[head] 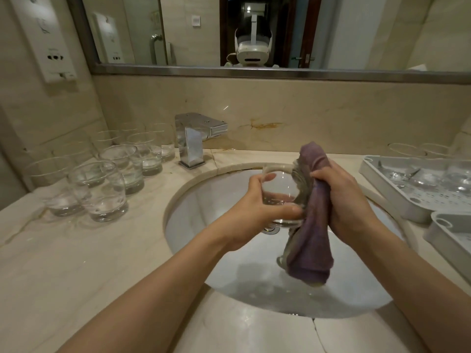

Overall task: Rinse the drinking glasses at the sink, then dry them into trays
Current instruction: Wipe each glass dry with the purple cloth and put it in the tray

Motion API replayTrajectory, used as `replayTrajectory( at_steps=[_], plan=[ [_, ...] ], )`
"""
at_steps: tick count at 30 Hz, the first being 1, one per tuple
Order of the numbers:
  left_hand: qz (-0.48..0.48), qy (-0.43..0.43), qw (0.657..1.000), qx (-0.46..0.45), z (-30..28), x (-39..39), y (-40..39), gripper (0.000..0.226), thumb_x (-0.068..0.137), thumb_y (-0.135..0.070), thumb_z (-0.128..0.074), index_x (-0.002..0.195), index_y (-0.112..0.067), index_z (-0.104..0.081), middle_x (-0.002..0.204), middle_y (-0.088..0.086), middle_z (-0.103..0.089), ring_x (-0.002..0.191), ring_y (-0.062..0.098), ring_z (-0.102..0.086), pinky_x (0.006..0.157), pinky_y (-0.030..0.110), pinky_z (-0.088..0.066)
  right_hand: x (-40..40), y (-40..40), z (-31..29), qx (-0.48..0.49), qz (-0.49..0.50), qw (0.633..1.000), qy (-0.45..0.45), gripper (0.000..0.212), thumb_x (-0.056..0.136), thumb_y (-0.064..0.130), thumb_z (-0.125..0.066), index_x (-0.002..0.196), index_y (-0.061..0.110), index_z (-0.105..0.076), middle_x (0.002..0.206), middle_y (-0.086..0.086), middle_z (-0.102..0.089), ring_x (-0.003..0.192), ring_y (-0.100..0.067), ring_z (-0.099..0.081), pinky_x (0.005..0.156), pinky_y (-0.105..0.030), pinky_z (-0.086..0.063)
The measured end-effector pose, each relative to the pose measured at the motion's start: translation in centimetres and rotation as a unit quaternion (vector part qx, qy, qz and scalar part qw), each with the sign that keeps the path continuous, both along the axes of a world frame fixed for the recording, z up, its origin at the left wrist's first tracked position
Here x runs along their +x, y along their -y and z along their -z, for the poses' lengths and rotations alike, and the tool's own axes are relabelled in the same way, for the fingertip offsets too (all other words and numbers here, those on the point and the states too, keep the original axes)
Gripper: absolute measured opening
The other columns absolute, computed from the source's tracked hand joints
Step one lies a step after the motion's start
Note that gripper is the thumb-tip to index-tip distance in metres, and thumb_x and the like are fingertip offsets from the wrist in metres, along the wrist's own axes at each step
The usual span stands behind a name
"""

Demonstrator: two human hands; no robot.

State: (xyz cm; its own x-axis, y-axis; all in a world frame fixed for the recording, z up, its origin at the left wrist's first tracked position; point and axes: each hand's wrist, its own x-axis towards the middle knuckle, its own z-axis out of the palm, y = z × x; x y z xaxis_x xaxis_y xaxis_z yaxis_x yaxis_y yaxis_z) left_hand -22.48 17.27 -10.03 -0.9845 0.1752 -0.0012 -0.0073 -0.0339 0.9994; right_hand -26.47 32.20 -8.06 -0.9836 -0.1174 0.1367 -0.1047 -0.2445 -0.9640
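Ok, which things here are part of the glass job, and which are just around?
Job: glass in left hand; purple cloth in right hand; waiting glasses; trays; sink; faucet.
Bystanders: mirror; wall dispenser.

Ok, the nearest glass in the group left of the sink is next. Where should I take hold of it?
Grip the nearest glass around its side wall, about mid-height, coming from the sink side. It stands upright with its mouth up, and other glasses crowd close behind and to its left, so that side is probably the freest. The thick base looks heavy, so wrap the fingers well round.
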Motion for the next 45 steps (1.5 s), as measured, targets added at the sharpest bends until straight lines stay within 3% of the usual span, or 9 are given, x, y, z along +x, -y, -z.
replayTrajectory(
  at_steps=[4,8,21,24,28,35,39,42,45],
  plan=[
    [-0.023,-0.066,0.994,-0.088,-0.1,0.2,2.0,0.075,0.071,-0.004,-0.081,0.125,-0.037,-0.041,0.108,0.012,-0.061,0.09,0.022,-0.067,0.082,0.04,-0.058,0.2,-0.7,-0.6,0.132,0.07,0.982,-0.115,0.043,0.087,-0.001,-0.059,0.117,0.025,-0.042,0.1,0.003,-0.065,0.079,-0.005,-0.063,0.07,-0.021,-0.05],
    [-0.031,-0.115,0.99,-0.07,-0.7,-0.2,3.3,0.081,0.068,0.006,-0.079,0.121,-0.048,-0.049,0.097,0.011,-0.058,0.07,0.009,-0.063,0.06,0.021,-0.05,0.6,-1.3,-1.0,0.256,0.007,0.939,-0.229,0.043,0.078,-0.006,-0.068,0.096,0.032,-0.06,0.098,0.017,-0.067,0.088,0.006,-0.062,0.076,-0.009,-0.046],
    [0.071,-0.05,0.978,-0.19,-0.2,1.4,6.3,0.066,0.07,0.005,-0.079,0.12,-0.026,-0.05,0.11,0.015,-0.06,0.082,0.021,-0.066,0.06,0.023,-0.051,1.6,-0.9,-1.2,0.439,-0.295,0.832,-0.167,0.041,0.077,0.015,-0.059,0.103,0.045,-0.069,0.103,0.015,-0.069,0.097,-0.005,-0.063,0.087,-0.026,-0.05],
    [0.065,-0.04,0.986,-0.145,-0.4,1.0,6.7,0.066,0.062,-0.004,-0.084,0.116,-0.027,-0.053,0.108,0.017,-0.061,0.077,0.029,-0.066,0.06,0.023,-0.052,1.3,-0.7,-0.8,0.363,-0.245,0.872,-0.219,0.045,0.079,0.013,-0.066,0.099,0.053,-0.067,0.112,0.025,-0.067,0.108,0.003,-0.06,0.094,-0.017,-0.046],
    [0.057,-0.031,0.998,-0.001,-0.1,0.6,7.2,0.064,0.054,-0.02,-0.081,0.113,-0.024,-0.056,0.106,0.016,-0.065,0.077,0.028,-0.067,0.065,0.032,-0.057,1.0,-0.6,-0.6,0.156,-0.136,0.956,-0.21,0.025,0.071,0.005,-0.076,0.087,0.022,-0.067,0.105,0.014,-0.07,0.103,-0.007,-0.066,0.083,-0.024,-0.054],
    [0.018,-0.062,0.994,-0.083,0.1,0.9,6.6,0.064,0.059,-0.023,-0.082,0.117,-0.027,-0.056,0.112,0.009,-0.061,0.078,0.017,-0.069,0.062,0.025,-0.055,1.8,0.3,0.5,0.305,-0.218,0.91,-0.177,0.024,0.086,0.042,-0.056,0.108,0.04,-0.065,0.107,0.027,-0.065,0.093,0.013,-0.059,0.077,-0.006,-0.044],
    [0.005,-0.147,0.942,-0.301,0.9,0.8,6.2,0.072,0.068,-0.022,-0.086,0.13,-0.031,-0.049,0.117,-0.001,-0.058,0.096,0.011,-0.064,0.081,0.029,-0.057,2.1,0.9,2.0,0.328,-0.272,0.9,-0.093,0.038,0.078,0.014,-0.077,0.109,0.033,-0.065,0.098,0.016,-0.071,0.09,0.003,-0.065,0.077,-0.01,-0.046],
    [0.01,-0.289,0.84,-0.459,1.7,0.8,6.1,0.082,0.07,-0.03,-0.084,0.14,-0.029,-0.042,0.116,-0.003,-0.052,0.105,0.011,-0.055,0.09,0.025,-0.047,2.1,0.6,2.1,0.273,-0.299,0.914,-0.013,0.027,0.078,0.016,-0.073,0.104,0.023,-0.068,0.083,0.009,-0.071,0.074,-0.004,-0.065,0.07,-0.018,-0.051],
    [0.012,-0.325,0.819,-0.472,1.7,0.5,6.0,0.083,0.07,-0.027,-0.084,0.14,-0.034,-0.039,0.117,-0.003,-0.047,0.105,0.009,-0.052,0.087,0.021,-0.045,1.7,0.6,2.6,0.266,-0.278,0.923,0.0,0.026,0.079,0.013,-0.073,0.104,0.022,-0.069,0.083,0.008,-0.072,0.073,-0.005,-0.065,0.07,-0.019,-0.052]
  ],
)
